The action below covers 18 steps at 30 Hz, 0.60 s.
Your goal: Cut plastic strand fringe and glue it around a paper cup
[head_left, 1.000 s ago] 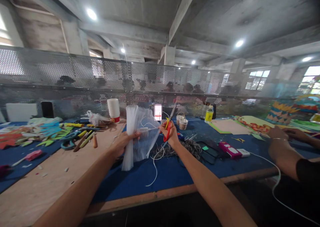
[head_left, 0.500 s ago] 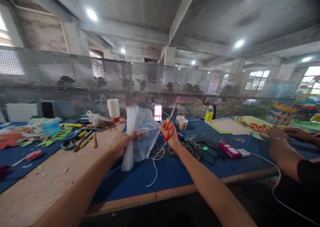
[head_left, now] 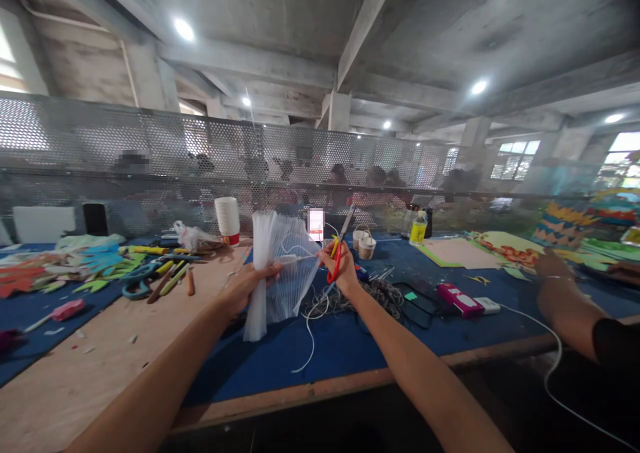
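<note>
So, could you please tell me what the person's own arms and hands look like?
The left forearm and right forearm are slender and bare, with no sleeve, watch or bracelet in sight. The left hand and right hand are ungloved. Rings or nail details are too small to make out.

The left hand (head_left: 250,288) and right hand (head_left: 344,268) are bare, like the slim forearms (head_left: 167,363), which taper toward the wrists (head_left: 356,294).

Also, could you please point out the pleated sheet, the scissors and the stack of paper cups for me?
Pleated sheet (head_left: 290,286): head view, on its fanned-out pleats.
Scissors (head_left: 347,222): head view, on the blades.
Stack of paper cups (head_left: 227,220): head view, on its white side.
</note>
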Available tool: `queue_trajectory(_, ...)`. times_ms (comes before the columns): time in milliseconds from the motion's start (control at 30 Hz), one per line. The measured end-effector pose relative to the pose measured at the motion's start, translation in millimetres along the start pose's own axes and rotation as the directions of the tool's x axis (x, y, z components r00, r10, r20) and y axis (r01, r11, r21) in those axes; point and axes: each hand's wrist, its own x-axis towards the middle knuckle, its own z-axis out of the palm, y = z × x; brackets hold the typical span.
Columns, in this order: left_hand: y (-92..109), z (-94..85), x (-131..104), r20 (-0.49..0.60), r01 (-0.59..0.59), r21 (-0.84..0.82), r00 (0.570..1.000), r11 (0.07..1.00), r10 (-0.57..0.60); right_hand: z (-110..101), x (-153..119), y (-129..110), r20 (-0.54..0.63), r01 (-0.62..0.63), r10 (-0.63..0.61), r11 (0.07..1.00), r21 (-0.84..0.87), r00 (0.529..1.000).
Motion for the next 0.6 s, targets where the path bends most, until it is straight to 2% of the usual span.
queue_trajectory(233,-2.3,-0.9,1.2,-0.004,-0.02,-0.009,1.0,1.0,0.02,0.1,1.2,2.6,-0.009,-0.025,0.025,1.0,0.004,1.0)
queue_trajectory(367,-0.4,0.5,1.2,-0.075,-0.034,-0.052,0.997,0.998,0.03,2.9,0.0,3.6,-0.002,-0.048,0.048,0.998,0.027,0.999)
queue_trajectory(600,2.1,3.1,1.4,-0.166,-0.082,-0.104,0.984,0.991,0.064,12.8,-9.9,2.4,0.133,-0.13,0.122,0.99,0.05,0.983)
